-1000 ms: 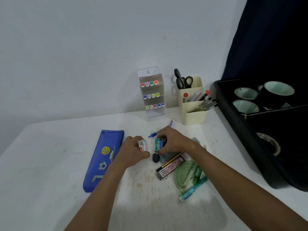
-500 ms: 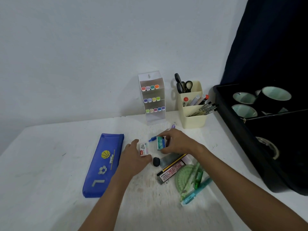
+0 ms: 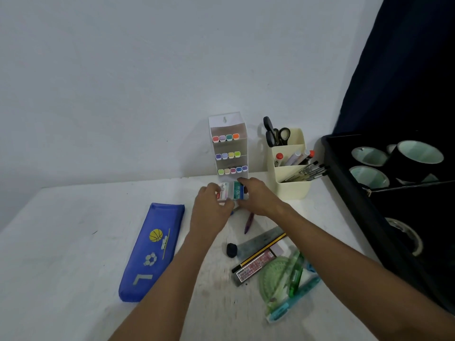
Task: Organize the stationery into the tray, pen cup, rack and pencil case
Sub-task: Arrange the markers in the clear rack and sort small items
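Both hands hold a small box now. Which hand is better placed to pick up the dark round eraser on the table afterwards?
Probably the right hand. The dark eraser lies beside the ruler, on the right arm's side. The left hand is nearer the blue pencil case. Each hand first has to release its box.

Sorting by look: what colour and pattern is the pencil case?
Blue pencil case, printed with a yellow basketball, a white football and an L; head view.

Two small boxes, white (image 3: 223,191) and green (image 3: 237,190), pressed side by side, held above table before marker rack (image 3: 229,146).
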A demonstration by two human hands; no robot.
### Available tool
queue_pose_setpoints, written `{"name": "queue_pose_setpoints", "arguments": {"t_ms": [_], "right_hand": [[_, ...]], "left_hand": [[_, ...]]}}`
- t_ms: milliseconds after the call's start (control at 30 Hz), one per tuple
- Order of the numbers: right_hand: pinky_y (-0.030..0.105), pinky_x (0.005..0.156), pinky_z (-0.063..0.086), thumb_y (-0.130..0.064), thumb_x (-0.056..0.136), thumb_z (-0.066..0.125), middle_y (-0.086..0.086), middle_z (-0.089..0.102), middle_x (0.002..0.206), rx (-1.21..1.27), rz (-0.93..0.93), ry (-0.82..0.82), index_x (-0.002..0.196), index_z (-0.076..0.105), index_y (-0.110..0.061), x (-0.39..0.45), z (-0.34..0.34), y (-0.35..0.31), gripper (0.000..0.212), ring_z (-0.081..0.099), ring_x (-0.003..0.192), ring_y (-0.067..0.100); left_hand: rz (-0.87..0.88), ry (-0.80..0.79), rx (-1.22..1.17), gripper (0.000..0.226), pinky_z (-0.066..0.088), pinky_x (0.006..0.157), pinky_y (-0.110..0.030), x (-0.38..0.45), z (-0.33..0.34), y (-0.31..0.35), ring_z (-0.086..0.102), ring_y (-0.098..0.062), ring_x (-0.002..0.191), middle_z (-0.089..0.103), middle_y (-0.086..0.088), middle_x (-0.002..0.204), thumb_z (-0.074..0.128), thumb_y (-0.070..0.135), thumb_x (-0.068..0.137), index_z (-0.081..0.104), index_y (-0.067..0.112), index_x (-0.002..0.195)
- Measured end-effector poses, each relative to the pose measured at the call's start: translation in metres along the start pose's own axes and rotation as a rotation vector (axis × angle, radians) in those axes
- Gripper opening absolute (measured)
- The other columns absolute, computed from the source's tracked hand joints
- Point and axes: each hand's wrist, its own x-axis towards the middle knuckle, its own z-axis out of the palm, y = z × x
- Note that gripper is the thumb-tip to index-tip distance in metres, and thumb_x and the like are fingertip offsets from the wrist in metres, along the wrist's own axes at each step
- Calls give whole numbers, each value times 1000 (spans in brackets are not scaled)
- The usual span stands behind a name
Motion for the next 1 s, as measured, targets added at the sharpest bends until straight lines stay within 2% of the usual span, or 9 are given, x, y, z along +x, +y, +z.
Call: {"name": "queue_pose_setpoints", "arguments": {"t_ms": [167, 367, 500, 600, 700, 800, 1000], "right_hand": [[30, 101, 41, -14, 90, 59, 14, 50, 132, -59, -25, -23, 138, 40, -16, 16, 4, 2, 51, 51, 118, 28], [33, 98, 44, -14, 92, 54, 17, 48, 131, -80, -31, -17, 140, 35, -15, 21, 10, 9, 52, 53, 115, 31], [35, 95, 47, -14, 91, 56, 16, 56, 126, -38, -34, 45, 134, 42, -14, 23, 11, 13, 45, 57, 111, 31], [36, 94, 48, -16, 92, 55, 14, 61, 123, 4, 8, 102, 131, 45, -13, 24, 14, 13, 40, 60, 109, 31], [36, 89, 51, -17, 95, 51, 15, 64, 117, -17, 26, 145, 123, 55, -11, 25, 19, 13, 28, 62, 103, 30], [34, 81, 51, -18, 96, 46, 15, 66, 111, -71, 45, 150, 116, 60, -9, 28, 20, 14, 26, 63, 97, 30], [31, 68, 45, -18, 93, 44, 15, 63, 110, -179, 96, 22, 127, 50, -17, 31, 17, 16, 35, 61, 94, 31]], "left_hand": [[-8, -15, 125, 26, 38, 65, -22, 31, 20, 6, 51, -15, 78, 61, -8, 97, 56, 32, 90, 59, 13, 108], [-24, -24, 252, 24, 40, 67, -25, 39, 33, 0, 52, -21, 78, 59, -12, 99, 49, 27, 94, 59, 11, 109], [-2, -16, 252, 24, 40, 65, -26, 41, 37, -1, 57, -24, 83, 58, -12, 99, 47, 27, 95, 59, 13, 110], [14, -31, 268, 25, 38, 65, -26, 43, 35, -3, 53, -21, 81, 58, -11, 99, 46, 28, 95, 60, 14, 110], [28, -68, 284, 25, 40, 66, -26, 49, 34, -5, 49, -17, 76, 61, -10, 98, 45, 28, 95, 62, 14, 107], [43, -129, 273, 24, 46, 73, -27, 53, 34, -4, 61, -24, 83, 67, -10, 101, 45, 24, 96, 63, 12, 106], [22, -251, 322, 29, 49, 81, -29, 63, 35, -6, 63, -26, 96, 66, -9, 112, 47, 22, 93, 58, 15, 119]]}}
